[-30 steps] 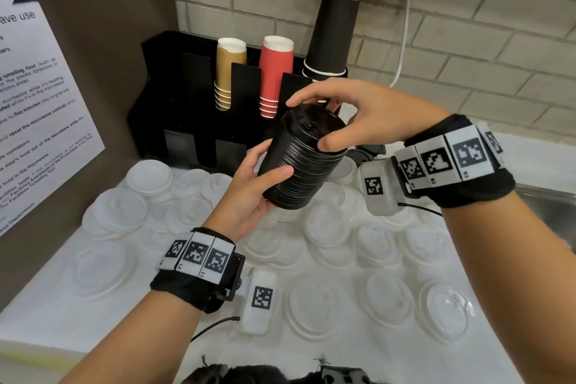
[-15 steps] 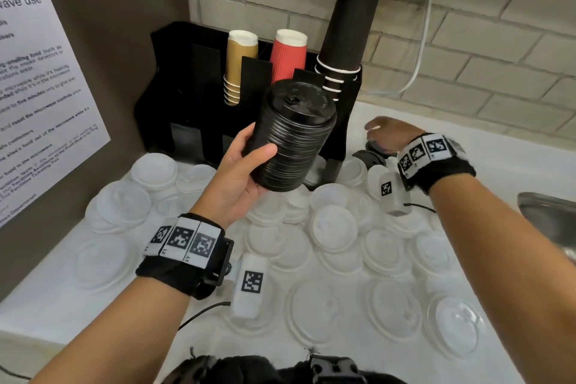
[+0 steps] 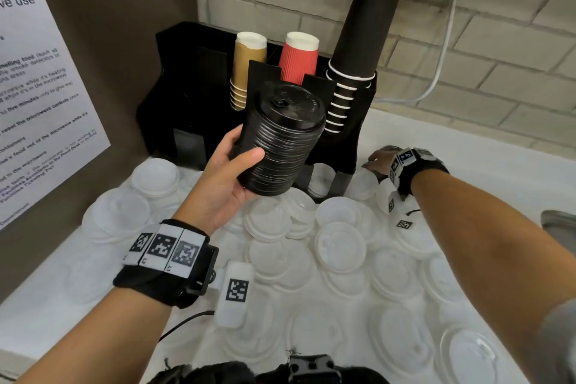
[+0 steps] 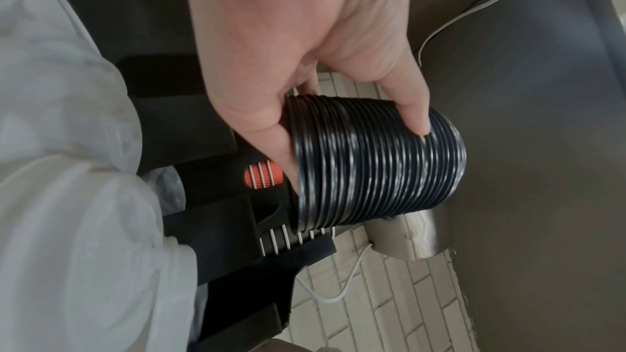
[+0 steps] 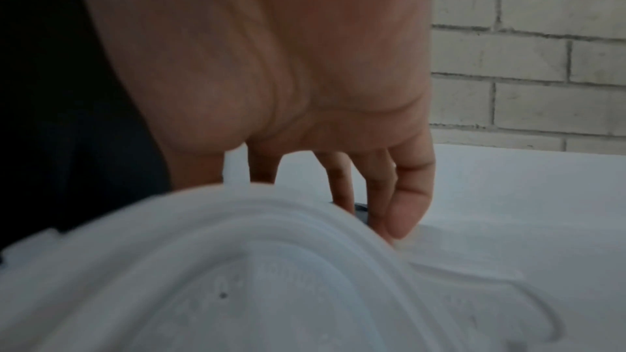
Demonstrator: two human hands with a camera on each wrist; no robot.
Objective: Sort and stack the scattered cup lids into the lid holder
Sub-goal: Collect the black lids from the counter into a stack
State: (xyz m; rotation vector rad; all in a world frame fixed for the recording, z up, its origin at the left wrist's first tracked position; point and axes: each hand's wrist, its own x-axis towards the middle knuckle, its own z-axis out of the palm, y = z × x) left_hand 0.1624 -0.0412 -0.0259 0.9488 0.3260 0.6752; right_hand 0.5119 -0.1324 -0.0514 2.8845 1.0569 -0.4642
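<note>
My left hand grips a tall stack of black lids, tilted, in front of the black lid and cup holder. In the left wrist view the thumb and fingers wrap the same stack of black lids. My right hand is down on the counter just right of the holder. Its fingers curl down round the edge of a dark lid, mostly hidden behind a white lid. Several white lids lie scattered over the counter.
The holder carries tan cups, red cups and a tall stack of black cups; white lids sit in a lower slot. A poster hangs left, a brick wall behind, a sink edge at right.
My right hand left the top of the black stack and went down to the counter right of the holder. The left hand raised the stack closer to the holder.
</note>
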